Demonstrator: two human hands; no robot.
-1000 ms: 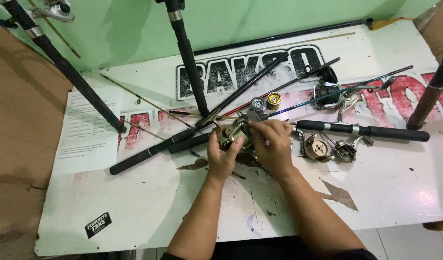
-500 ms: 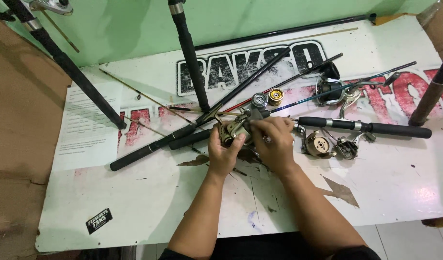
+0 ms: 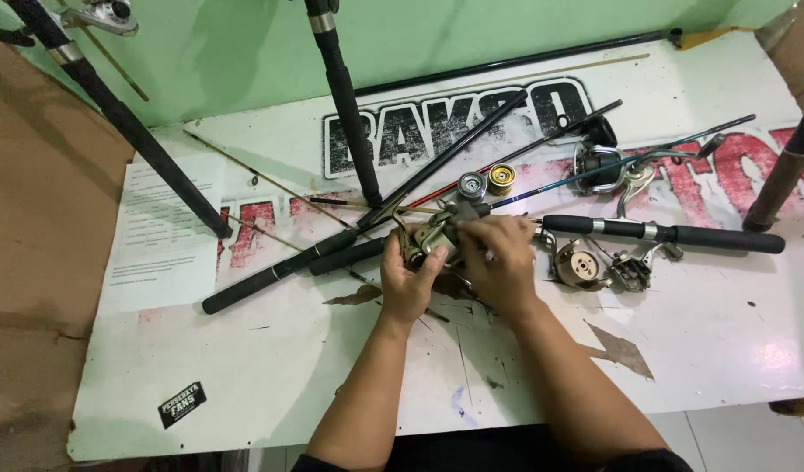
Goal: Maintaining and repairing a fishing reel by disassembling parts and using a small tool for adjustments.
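The white tabletop [image 3: 244,367] carried black fishing rods [image 3: 367,232] fanned from its far edge. A sheet of paper [image 3: 161,232] lay toward its left edge. Mid-table, both hands closed around a metal fishing reel [image 3: 430,238]: the left hand [image 3: 406,280] gripped its body, the right hand [image 3: 498,262] pinched its top. A second reel [image 3: 581,267] lay just right.

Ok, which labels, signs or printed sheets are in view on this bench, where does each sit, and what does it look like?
Banner: covers the tabletop, white, big black and red letters.
Paper sheet: far left, white rectangle, small dark print.
Sticker: near left corner, small black rectangle, white lettering, tilted.
No screens or packages.
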